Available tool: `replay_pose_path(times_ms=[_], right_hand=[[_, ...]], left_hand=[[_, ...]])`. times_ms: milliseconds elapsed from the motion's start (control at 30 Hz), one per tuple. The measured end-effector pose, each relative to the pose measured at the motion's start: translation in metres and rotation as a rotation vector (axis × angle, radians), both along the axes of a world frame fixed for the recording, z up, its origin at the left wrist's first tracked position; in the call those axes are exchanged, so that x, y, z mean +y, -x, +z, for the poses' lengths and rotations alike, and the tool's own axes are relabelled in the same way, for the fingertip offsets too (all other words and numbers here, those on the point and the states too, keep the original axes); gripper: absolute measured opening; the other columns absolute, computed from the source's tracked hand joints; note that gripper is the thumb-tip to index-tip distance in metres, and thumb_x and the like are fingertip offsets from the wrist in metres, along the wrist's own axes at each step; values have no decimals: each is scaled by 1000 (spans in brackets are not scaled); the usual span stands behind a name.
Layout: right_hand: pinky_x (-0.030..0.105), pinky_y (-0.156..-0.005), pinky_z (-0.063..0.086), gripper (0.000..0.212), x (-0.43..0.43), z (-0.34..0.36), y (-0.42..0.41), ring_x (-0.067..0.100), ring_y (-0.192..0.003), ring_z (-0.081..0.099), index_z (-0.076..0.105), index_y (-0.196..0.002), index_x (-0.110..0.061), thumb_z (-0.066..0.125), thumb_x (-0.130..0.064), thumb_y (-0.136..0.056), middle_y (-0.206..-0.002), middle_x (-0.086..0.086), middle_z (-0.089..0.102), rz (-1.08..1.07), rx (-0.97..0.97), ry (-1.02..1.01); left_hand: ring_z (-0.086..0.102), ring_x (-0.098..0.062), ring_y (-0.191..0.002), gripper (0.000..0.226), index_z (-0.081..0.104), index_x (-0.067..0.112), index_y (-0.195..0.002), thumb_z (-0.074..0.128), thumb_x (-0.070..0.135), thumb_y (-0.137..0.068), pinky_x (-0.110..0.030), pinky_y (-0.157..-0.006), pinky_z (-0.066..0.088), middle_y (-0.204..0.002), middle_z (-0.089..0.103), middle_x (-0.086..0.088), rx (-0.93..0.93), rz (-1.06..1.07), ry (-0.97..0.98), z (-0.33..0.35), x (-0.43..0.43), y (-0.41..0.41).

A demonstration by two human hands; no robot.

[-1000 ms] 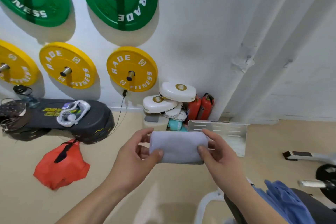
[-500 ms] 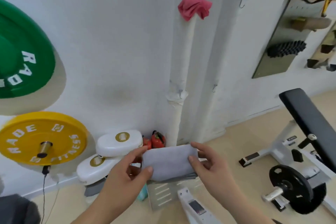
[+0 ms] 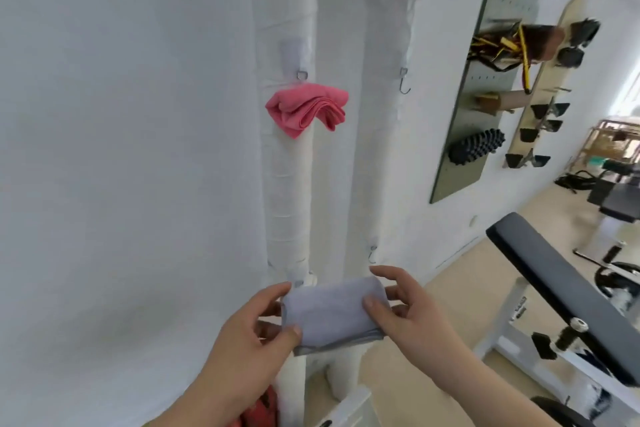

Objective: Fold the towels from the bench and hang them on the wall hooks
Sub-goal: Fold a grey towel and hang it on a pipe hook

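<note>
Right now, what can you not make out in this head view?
- Head view: how the pink towel hangs; its folds hide the catch.
- Head view: the fingers of the left hand and right hand behind the grey towel; the towel hides them.
- Head view: the bench; the right edge cuts it off, so any towels there are unseen.

White wall, two wrapped pipes, a pegboard panel, beige floor.
</note>
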State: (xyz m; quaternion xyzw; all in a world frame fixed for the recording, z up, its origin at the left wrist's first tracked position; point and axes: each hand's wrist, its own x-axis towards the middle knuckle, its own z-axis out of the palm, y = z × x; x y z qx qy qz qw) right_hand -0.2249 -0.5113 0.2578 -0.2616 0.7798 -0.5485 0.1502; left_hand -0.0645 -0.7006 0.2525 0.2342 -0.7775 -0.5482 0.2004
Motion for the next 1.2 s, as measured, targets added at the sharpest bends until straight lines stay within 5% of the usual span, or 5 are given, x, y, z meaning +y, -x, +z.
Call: replay_pose_path(times_ms=[133, 333, 667, 967, 1200], right_hand=[[38, -74, 59, 26, -29, 19, 53, 23, -80, 72, 60, -113, -45, 67, -27, -96, -104, -2, 72, -118, 64, 40], [15, -58, 52, 25, -32, 56, 137, 11, -75, 67, 58, -115, -46, 61, -28, -99, -103, -8, 71, -214, 148, 23], [20, -67, 49, 34, -47, 170, 306, 7, -91, 59, 57, -126, -38, 67, -28, -94, -109, -13, 59, -224, 344, 97], [31, -79, 56, 20, -84, 242, 414, 24, -103, 66, 65, -105, -37, 76, -34, -88, -121, 1, 63, -250, 523, 272], [23, -81, 56, 18, -107, 242, 440, 7, -95, 67, 75, -109, -29, 70, -36, -93, -102, -12, 70, -166, 484, 207]], left_hand=[[72, -8, -83, 50, 59, 48, -124, 76, 20, -86, -10, -68, 52, -108, 71, 14, 30, -93, 99, 28, -35, 69], [69, -2, -92, 45, 61, 49, -129, 72, 27, -91, -22, -87, 57, -108, 66, 22, 106, -184, 218, 56, -45, 168], [63, -10, -108, 60, 46, 39, -144, 70, 32, -90, -30, -100, 53, -123, 50, 14, 305, -102, 288, 128, -15, 343], [66, -13, -104, 57, 50, 41, -138, 68, 23, -87, -35, -97, 57, -123, 49, 9, 504, 78, 141, 200, -11, 452], [61, -10, -101, 52, 50, 27, -141, 66, 23, -92, -22, -94, 49, -125, 36, 10, 458, 169, 125, 203, -25, 473]])
